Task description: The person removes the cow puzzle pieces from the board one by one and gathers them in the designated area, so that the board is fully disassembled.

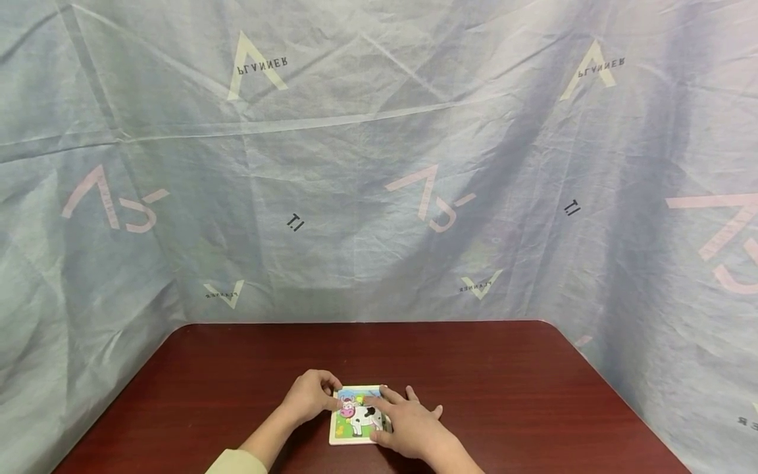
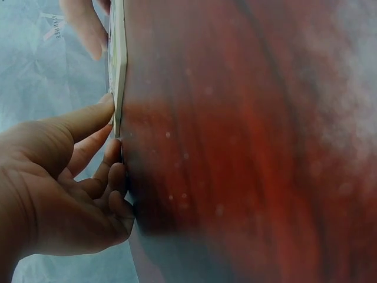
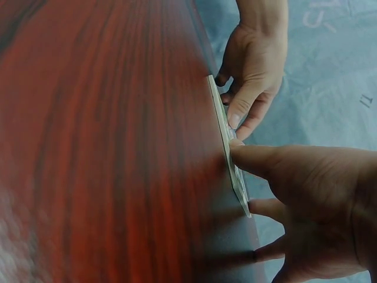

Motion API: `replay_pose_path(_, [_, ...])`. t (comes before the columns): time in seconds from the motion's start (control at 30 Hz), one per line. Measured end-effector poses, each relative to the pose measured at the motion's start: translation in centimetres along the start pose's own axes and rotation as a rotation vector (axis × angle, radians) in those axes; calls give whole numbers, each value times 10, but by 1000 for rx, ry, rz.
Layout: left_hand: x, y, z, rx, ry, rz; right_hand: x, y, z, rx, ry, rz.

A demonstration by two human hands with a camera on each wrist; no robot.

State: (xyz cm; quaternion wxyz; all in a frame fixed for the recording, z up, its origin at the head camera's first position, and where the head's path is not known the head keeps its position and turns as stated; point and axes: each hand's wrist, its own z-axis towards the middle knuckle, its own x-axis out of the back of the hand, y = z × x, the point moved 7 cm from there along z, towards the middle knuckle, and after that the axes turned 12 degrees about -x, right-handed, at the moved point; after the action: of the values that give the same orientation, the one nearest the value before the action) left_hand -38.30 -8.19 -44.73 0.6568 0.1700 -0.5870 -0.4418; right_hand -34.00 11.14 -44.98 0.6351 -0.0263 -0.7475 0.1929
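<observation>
A small square cow jigsaw puzzle [image 1: 348, 431] with a pale frame lies flat near the table's front. Its picture has a black-and-white cow with a pink muzzle on green grass. My left hand [image 1: 310, 397] holds the frame's left side, thumb on the upper face and index finger by the far left corner. From the right, my right hand [image 1: 411, 424] rests over the puzzle with fingers spread, its thumb near the front edge and a fingertip on the picture. Both wrist views show the puzzle edge-on, in the left [image 2: 119, 65] and the right [image 3: 219, 112].
The dark red wood-grain table [image 1: 503, 388] extends around the puzzle, with rounded far corners. A grey-blue printed cloth [image 1: 355, 197] hangs behind it and along both sides. A light sleeve [image 1: 237, 463] covers part of the left forearm.
</observation>
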Motion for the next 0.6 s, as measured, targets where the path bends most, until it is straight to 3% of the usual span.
replay_pose_path(0.27, [1,1,0,-14,8,-5,-2,-3,-2,-2,-3,-30])
replay_pose_path(0.6, [0,1,0,12,7,1,-3,-2,0,1,-15,-32])
